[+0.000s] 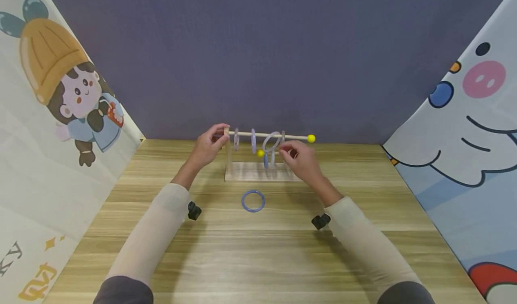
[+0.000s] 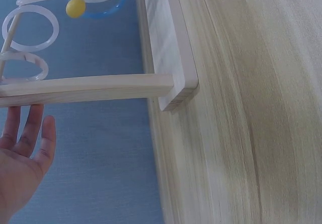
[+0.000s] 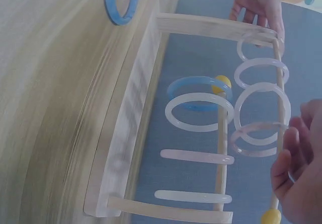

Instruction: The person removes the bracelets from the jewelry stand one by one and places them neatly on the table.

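A wooden rack [image 1: 258,172] with two bars stands on the table. My left hand [image 1: 208,147] grips the top of its left post [image 2: 95,89], thumb and fingers on either side. My right hand [image 1: 300,159] is at the upper bar [image 1: 296,137], its fingers loosely bent. Its fingertips are right beside a pinkish ring [image 3: 257,154] hanging there. Several pale rings hang from this bar, including a lavender one [image 1: 253,141]. On the lower bar [image 3: 221,138] are a blue ring [image 1: 265,160], white rings and a pink one [image 3: 196,156].
A blue ring [image 1: 253,211] lies flat on the wooden table [image 1: 258,259] in front of the rack. Yellow balls cap the upper bar's right end [image 1: 311,138] and the lower bar's left end [image 1: 260,153]. A dark wall [image 1: 258,61] rises behind, with printed sheets at both sides.
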{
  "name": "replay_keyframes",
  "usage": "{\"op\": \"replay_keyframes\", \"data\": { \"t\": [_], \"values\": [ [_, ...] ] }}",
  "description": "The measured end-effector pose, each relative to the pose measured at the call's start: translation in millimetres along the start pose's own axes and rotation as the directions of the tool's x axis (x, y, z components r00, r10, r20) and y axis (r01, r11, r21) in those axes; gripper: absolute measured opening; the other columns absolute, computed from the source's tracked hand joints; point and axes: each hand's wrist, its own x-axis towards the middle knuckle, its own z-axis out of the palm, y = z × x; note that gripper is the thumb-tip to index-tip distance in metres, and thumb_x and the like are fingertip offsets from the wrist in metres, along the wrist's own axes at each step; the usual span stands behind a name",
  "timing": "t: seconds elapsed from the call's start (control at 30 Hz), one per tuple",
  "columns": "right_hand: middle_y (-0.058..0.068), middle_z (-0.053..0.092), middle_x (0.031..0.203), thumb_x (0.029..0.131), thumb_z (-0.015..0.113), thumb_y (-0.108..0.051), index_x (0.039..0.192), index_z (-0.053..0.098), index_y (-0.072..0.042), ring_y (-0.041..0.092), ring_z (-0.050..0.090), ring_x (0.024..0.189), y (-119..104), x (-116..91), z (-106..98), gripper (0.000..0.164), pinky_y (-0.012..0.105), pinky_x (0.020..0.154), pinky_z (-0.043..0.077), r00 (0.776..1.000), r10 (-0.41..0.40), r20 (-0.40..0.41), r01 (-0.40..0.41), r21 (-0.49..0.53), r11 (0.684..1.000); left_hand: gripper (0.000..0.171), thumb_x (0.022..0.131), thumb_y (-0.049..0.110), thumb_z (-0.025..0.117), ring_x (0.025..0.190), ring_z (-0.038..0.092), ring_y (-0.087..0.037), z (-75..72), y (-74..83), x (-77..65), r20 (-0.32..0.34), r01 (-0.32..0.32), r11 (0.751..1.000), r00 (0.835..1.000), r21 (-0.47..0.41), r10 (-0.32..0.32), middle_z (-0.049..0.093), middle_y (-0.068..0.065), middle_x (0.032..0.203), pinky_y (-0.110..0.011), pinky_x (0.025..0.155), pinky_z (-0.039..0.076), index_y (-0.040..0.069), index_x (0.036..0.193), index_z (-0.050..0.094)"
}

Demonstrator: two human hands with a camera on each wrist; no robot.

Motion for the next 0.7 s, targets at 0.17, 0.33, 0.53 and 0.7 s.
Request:
{"op": "replay_keyframes", "data": {
  "t": [0.17, 0.33, 0.53, 0.7],
  "values": [
    [0.014, 0.075, 0.087, 0.092, 0.075, -0.01, 0.099, 0.075, -0.002, 0.018, 0.066, 0.066, 1.9, 2.5, -1.3, 0.011, 0.011, 0.059, 0.049, 0.989, 0.131, -0.062, -0.128, 0.049, 0.991, 0.039, 0.104, 0.019, 0.061, 0.107, 0.065, -0.048, 1.4, -1.6, 0.7, 0.0, -0.009, 1.0, 1.0, -0.027, 0.009, 0.066, -0.025, 0.125, -0.058, 0.086, 0.059, 0.005, 0.14, 0.055],
    [0.012, 0.076, 0.088, 0.091, 0.078, -0.016, 0.102, 0.075, -0.003, 0.02, 0.067, 0.071, 4.3, 3.1, 0.1, 0.017, 0.01, 0.063, 0.048, 0.967, 0.238, -0.09, -0.236, 0.033, 0.971, 0.04, 0.104, 0.02, 0.06, 0.105, 0.067, -0.042, 1.9, -1.6, 1.4, -0.004, -0.01, 1.0, 1.0, -0.005, 0.01, 0.067, -0.024, 0.126, -0.048, 0.083, 0.061, 0.005, 0.141, 0.054],
    [0.011, 0.077, 0.09, 0.09, 0.079, -0.021, 0.103, 0.075, -0.004, 0.024, 0.071, 0.077, 6.3, 4.7, 6.0, 0.022, 0.015, 0.065, 0.05, 0.947, 0.307, -0.094, -0.307, 0.017, 0.952, 0.038, 0.104, 0.022, 0.06, 0.104, 0.069, -0.038, 1.7, -0.8, 1.2, -0.002, -0.006, 1.0, 1.0, 0.02, 0.006, 0.067, -0.022, 0.127, -0.02, 0.073, 0.056, 0.009, 0.14, 0.056],
    [0.013, 0.078, 0.093, 0.088, 0.079, -0.019, 0.105, 0.075, -0.003, 0.026, 0.073, 0.078, 6.6, 5.4, 11.1, 0.023, 0.018, 0.065, 0.053, 0.938, 0.336, -0.081, -0.333, 0.05, 0.942, 0.039, 0.104, 0.023, 0.061, 0.103, 0.068, -0.037, 1.4, -0.8, 1.6, 0.004, -0.007, 1.0, 1.0, 0.024, 0.007, 0.067, -0.021, 0.126, -0.019, 0.071, 0.055, 0.009, 0.14, 0.056]
  ]
}}
